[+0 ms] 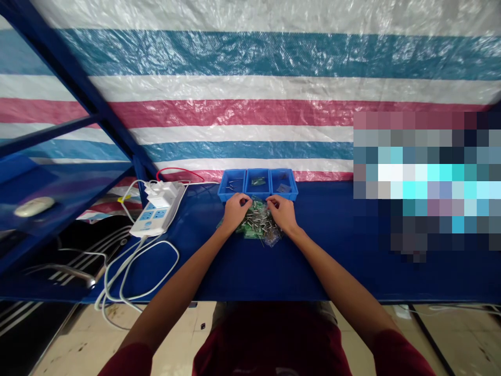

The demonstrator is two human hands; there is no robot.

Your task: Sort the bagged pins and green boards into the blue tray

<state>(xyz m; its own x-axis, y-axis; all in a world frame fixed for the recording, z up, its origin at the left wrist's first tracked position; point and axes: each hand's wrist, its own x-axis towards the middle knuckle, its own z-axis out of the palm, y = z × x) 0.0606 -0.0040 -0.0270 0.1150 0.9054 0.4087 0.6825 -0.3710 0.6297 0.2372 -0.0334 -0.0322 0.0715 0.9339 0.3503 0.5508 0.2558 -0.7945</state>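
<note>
White mouse [34, 207]: I see it at the far left, on the blue shelf [74, 185].
Power strip [152, 218]: it lies on the blue table [332, 235], with white plugs [161, 194] in its upper end.
Left hand [236, 211]: it is at the left edge of the pile [257, 222], thumb and index finger close together; I cannot tell if they hold something.
Blue bins [291, 196]: three in one row, just behind the pile; a green packet [258, 181] is in the middle one.
Pile: small metal pieces mixed with green and clear packets, on the table between both hands.
Right hand [284, 213]: at the right edge, fingers bent; whether they grip a piece, I cannot tell.
</note>
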